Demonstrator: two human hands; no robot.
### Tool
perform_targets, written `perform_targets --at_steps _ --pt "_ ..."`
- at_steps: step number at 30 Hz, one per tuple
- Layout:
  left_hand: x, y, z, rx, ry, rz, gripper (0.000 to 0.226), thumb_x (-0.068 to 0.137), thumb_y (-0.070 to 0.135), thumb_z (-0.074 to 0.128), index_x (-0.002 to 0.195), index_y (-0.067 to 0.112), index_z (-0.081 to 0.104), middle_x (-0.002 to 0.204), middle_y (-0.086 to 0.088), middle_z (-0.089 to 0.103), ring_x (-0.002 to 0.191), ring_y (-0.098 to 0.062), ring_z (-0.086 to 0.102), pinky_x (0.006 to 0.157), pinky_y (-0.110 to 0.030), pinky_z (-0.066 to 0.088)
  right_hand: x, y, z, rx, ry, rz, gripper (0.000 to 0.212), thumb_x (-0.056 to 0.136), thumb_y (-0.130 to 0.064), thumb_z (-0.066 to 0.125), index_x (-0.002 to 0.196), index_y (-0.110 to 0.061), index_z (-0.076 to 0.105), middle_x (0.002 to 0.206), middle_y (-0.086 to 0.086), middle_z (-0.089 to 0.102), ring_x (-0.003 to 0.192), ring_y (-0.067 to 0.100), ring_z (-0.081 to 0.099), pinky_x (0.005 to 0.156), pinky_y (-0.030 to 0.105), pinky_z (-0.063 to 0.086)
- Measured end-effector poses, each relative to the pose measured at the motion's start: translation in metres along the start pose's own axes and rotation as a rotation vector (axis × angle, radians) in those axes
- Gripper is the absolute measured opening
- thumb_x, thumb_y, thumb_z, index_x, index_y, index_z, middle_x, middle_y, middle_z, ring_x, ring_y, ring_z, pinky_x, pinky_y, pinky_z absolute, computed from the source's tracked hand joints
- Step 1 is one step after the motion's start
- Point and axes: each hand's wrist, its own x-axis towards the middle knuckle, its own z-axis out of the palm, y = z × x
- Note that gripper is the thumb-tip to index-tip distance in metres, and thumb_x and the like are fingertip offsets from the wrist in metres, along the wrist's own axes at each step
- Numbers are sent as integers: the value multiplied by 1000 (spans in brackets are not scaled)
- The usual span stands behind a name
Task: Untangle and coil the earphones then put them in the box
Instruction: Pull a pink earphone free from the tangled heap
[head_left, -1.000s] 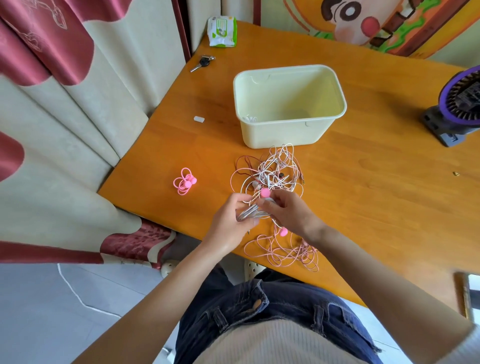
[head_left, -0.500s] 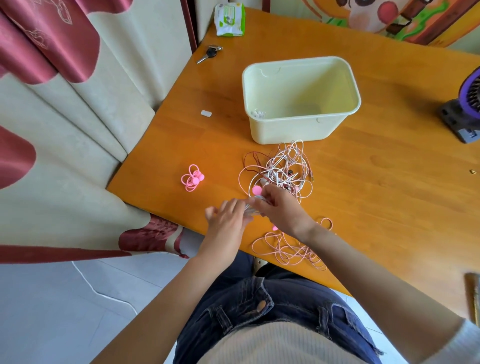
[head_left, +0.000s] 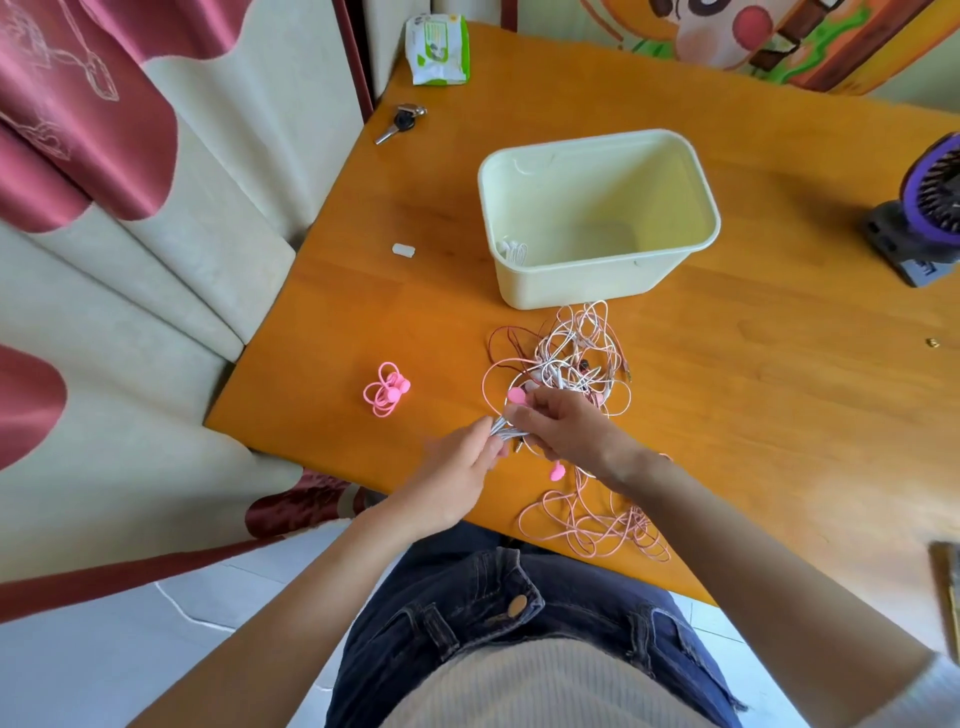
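A tangle of white, pink and dark red earphone cables (head_left: 566, 358) lies on the wooden table (head_left: 753, 374) in front of a pale yellow plastic box (head_left: 597, 280). A white coiled earphone (head_left: 511, 252) rests in the box's near left corner. My left hand (head_left: 457, 475) and my right hand (head_left: 561, 426) meet over the table's front edge, both pinching a small bundle of white cable loops (head_left: 506, 428). A pink cable tie (head_left: 517, 396) shows at my right fingertips. Loose pink cable (head_left: 597, 525) trails by my right wrist.
A bunch of pink cable ties (head_left: 385, 395) lies left of the hands. Farther back are a small white piece (head_left: 403, 250), keys (head_left: 402, 122) and a wipes packet (head_left: 439, 49). A purple fan (head_left: 930, 208) stands at the right edge. Curtains hang left of the table.
The camera view has shifted a little. My left hand opened briefly and has closed on the white cable bundle again; my right hand has stayed on it.
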Motion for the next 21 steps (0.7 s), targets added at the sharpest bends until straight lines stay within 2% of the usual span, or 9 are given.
perform_targets --at_steps 2,3,5,7,10,12,15,18,21 --pt "5 -2 -3 289 81 22 17 102 18 32 92 16 45 103 -1 60 98 -19 55 90 -37 39 5 0 -3 10 66 50 31 96 -34 48 76 -11 52 56 -5 46 51 14 39 51 26 35" --pt "7 -3 -4 444 119 52 16 102 14 32 94 18 44 101 2 58 96 -18 53 86 -34 34 8 -1 -5 7 116 63 32 97 -35 45 77 -11 53 59 -3 46 53 14 39 52 26 35" --pt "10 -6 -5 606 175 110 20 100 5 32 97 21 44 93 8 49 91 -15 44 76 -31 21 14 -3 -12 -15 218 43 36 99 -34 40 79 -8 55 64 1 50 57 16 42 57 29 38" --pt "12 -6 -5 659 177 147 27 96 -1 32 99 22 45 92 11 46 88 -12 37 73 -31 17 19 -9 -15 -111 309 -36 37 98 -35 43 85 -5 62 72 2 57 59 15 46 57 23 41" --pt "16 -3 -2 693 161 194 35 90 -9 35 104 20 49 104 8 55 95 -14 42 75 -30 19 27 -19 -7 -276 458 -228 29 92 -30 56 91 -4 71 74 -12 52 78 15 50 77 22 40" --pt "21 -5 0 736 151 220 42 84 -12 37 109 19 48 110 6 55 102 -17 44 75 -30 18 32 -23 5 -277 477 -291 27 91 -28 59 84 -5 71 70 -15 49 73 12 48 70 19 37" --pt "25 -7 -4 788 168 258 47 80 -11 41 114 20 45 115 5 51 105 -19 43 72 -30 16 40 -15 26 -318 467 -295 27 92 -25 59 75 -4 63 65 1 56 61 15 45 59 23 35" --pt "26 -9 -7 785 162 257 43 83 -9 39 116 18 43 116 3 47 106 -20 41 74 -27 17 42 -9 38 -331 505 -286 21 92 -23 58 77 -9 60 66 0 57 61 17 50 59 27 40" --pt "30 -18 -9 733 190 250 41 86 -8 36 117 18 43 113 2 49 101 -19 42 72 -26 16 43 -7 43 -342 524 -273 15 91 -21 59 84 -7 62 75 5 65 68 22 58 65 33 47"
